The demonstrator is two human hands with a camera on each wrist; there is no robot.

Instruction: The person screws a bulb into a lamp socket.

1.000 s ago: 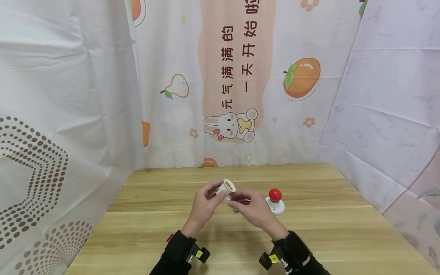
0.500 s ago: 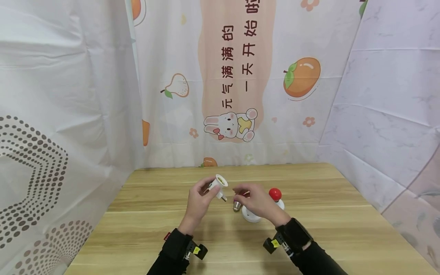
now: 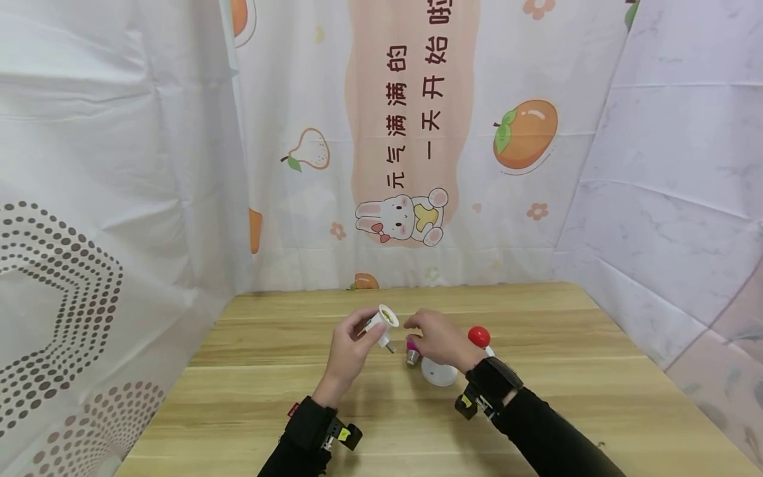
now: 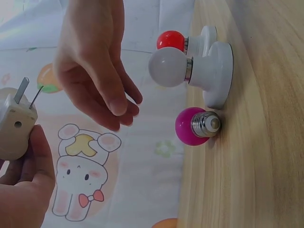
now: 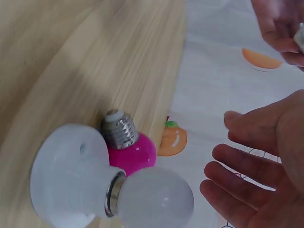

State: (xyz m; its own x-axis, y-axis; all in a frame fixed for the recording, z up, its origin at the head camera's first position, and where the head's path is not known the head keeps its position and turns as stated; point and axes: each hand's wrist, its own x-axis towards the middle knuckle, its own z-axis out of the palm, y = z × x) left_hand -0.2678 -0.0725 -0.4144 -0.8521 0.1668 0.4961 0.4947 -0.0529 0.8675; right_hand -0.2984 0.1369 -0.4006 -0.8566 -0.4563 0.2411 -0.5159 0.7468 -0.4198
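My left hand (image 3: pixel 344 351) grips a white plug-in bulb socket (image 3: pixel 375 328) above the table, its round mouth tilted up and to the right. Two metal prongs (image 4: pixel 22 90) stick out of the socket's far end in the left wrist view. My right hand (image 3: pixel 440 339) hovers to the right of the socket, fingers loosely bent and holding nothing. Below that hand a magenta bulb (image 4: pixel 188 127) lies on the table with its metal screw base showing. Beside it a white bulb (image 5: pixel 154 199) sits in a white round-based holder (image 5: pixel 66 175); in the head view my right hand hides this bulb.
A red bulb (image 3: pixel 479 336) in another white holder stands behind and to the right. Wooden tabletop (image 3: pixel 250 377) runs back to a printed curtain (image 3: pixel 298 212), with more hanging cloth at both sides.
My right hand, earlier up against the socket, has drawn away to the right, uncovering the prongs and magenta bulb. My left hand has shifted slightly left with the socket.
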